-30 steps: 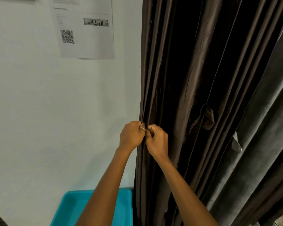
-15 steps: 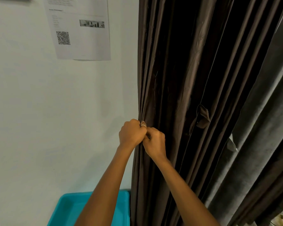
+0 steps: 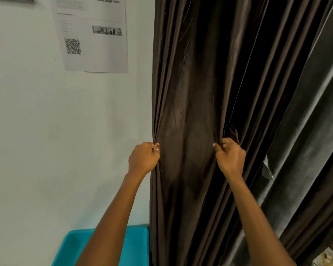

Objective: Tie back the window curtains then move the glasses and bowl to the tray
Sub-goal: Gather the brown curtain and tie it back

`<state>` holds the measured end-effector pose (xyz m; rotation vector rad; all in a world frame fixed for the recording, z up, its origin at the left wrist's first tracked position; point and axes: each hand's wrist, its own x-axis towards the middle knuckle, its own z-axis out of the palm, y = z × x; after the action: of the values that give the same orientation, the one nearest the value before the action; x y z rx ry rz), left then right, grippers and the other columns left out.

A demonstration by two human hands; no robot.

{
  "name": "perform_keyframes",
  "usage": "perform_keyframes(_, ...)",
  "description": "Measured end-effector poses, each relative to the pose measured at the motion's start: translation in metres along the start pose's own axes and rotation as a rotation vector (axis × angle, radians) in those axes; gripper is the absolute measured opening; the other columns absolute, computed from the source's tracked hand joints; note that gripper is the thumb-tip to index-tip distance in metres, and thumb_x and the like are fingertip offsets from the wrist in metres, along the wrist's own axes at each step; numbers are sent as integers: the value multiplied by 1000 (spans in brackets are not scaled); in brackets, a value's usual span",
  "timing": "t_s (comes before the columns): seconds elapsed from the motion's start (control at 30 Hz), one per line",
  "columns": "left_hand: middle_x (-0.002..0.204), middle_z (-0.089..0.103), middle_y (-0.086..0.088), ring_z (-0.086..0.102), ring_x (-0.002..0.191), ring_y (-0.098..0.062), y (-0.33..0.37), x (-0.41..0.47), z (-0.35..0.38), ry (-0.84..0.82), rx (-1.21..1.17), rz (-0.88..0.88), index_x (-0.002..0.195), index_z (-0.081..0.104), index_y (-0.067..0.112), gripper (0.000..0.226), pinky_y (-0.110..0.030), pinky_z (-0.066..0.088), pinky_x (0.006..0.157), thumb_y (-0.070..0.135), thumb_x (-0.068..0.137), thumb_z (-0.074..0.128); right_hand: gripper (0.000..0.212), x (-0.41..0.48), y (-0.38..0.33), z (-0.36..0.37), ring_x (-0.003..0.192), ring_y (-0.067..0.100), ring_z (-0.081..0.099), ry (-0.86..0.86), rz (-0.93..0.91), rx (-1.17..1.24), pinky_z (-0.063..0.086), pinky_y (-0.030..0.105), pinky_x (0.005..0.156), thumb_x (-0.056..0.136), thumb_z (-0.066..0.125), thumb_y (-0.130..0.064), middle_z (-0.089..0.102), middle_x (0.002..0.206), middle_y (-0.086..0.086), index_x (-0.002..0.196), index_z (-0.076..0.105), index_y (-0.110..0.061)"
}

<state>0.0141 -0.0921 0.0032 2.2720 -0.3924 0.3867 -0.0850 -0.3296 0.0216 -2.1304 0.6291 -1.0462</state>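
A dark brown curtain hangs in folds beside a white wall. My left hand grips the curtain's left edge, a ring on one finger. My right hand grips a fold further right, just below a small fabric loop. The cloth between my hands is stretched flat. A turquoise tray sits at the bottom, partly hidden behind my left forearm. Glasses and bowl are out of view.
A printed sheet with a QR code is stuck on the white wall at upper left. A grey curtain hangs to the right of the brown one. A bit of a patterned surface shows at the bottom right corner.
My hands were together at the curtain's left edge. My right hand has moved right along the fabric, spreading the cloth between both hands.
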Motion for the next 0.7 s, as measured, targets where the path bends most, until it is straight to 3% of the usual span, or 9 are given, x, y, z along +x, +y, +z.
perform_keyframes(0.13,56,53,3,53,52,-13,-4,0,-4,19,2,-23,57,47,22,51,-22,33,51,40,105,46,10,1,11,-7,85,29,70,144,-2,-26,59,41,80,95,69,-20,73,85,7,95,71,-10)
perform_keyframes(0.33,54,50,4,50,50,-12,1,-13,1,54,32,0,57,43,23,51,-22,30,49,39,105,44,15,-36,12,6,72,25,68,263,-197,-64,53,32,67,95,68,-17,70,83,9,104,72,-6)
perform_keyframes(0.5,55,51,2,54,51,-16,14,-23,11,38,36,46,59,45,20,50,-25,39,50,38,105,43,8,-66,3,23,61,13,58,143,-342,-47,49,27,55,95,68,-14,64,78,2,93,72,-8)
perform_keyframes(0.6,54,50,1,52,50,-18,23,-29,19,31,14,68,58,43,19,50,-26,34,49,37,105,44,9,-74,-6,32,63,5,50,74,-381,-21,34,7,58,95,69,-13,62,78,0,88,71,-8)
perform_keyframes(0.7,53,48,2,51,49,-18,33,-34,26,45,5,81,57,41,21,50,-26,31,48,36,104,44,11,-75,-12,39,62,7,49,27,-403,26,30,9,58,94,69,-10,62,78,3,84,69,-7)
